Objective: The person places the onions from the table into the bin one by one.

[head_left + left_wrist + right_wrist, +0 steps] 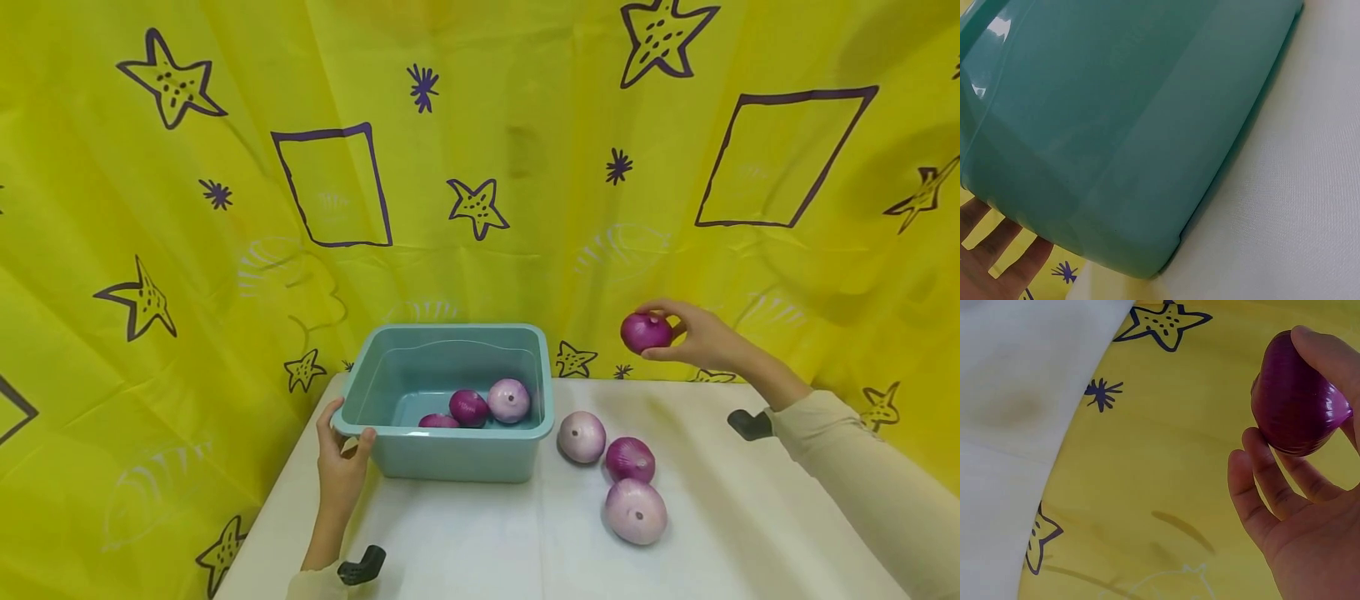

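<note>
The held onion should be firm, fairly light and a little slippery in its smooth skin, so its widest part seems the surest place to hold; the right hand pinches it between thumb and fingers, raised to the right of the tub. It looks glossy, rounded and deep purple, while the left hand grips the tub's near-left corner

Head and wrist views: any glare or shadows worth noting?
Head: brightly lit, with soft shadows on the white cloth-covered table; left wrist: dimmer, two small white glare patches at upper left on the teal plastic tub; right wrist: a small highlight on the right side of the glossy round purple onion, plus a blurry brownish shadow on the table at left.
</note>
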`<state>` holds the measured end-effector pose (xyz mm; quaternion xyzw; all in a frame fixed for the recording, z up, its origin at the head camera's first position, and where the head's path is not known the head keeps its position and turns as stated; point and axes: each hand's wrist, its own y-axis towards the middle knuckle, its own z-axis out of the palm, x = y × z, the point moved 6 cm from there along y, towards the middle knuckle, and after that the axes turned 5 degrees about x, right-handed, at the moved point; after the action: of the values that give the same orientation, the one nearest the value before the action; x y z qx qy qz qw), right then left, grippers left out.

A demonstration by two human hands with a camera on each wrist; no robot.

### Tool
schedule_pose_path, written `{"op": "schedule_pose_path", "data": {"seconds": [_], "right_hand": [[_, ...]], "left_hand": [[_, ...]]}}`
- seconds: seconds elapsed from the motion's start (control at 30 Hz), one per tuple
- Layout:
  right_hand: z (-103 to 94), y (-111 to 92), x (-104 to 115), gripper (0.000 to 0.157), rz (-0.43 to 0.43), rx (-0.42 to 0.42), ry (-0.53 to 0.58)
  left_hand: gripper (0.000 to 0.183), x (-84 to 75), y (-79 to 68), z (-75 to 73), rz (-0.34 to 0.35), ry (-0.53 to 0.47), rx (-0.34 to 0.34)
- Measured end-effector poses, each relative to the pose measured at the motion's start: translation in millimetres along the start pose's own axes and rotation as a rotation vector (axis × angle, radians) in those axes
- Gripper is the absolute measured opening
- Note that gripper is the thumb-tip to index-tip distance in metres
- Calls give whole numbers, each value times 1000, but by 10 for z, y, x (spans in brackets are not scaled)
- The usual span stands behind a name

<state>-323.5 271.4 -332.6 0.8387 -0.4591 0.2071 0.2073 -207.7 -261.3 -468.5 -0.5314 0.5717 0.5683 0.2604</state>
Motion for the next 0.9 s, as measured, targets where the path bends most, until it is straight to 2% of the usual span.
{"op": "schedule_pose_path", "data": {"seconds": [0.43,0.67,0.9], "right_hand": [[3,152,128,64,-22,18,-7],[-9,303,309,60,-62,32,-30],[44,542,562,62,-108,67,-28]], "left_hand": [[71,-2,-3,-8,3,-4,2],[72,-5,-4,-7,-3,5,0],[72,4,4,-8,11,15,3]]}}
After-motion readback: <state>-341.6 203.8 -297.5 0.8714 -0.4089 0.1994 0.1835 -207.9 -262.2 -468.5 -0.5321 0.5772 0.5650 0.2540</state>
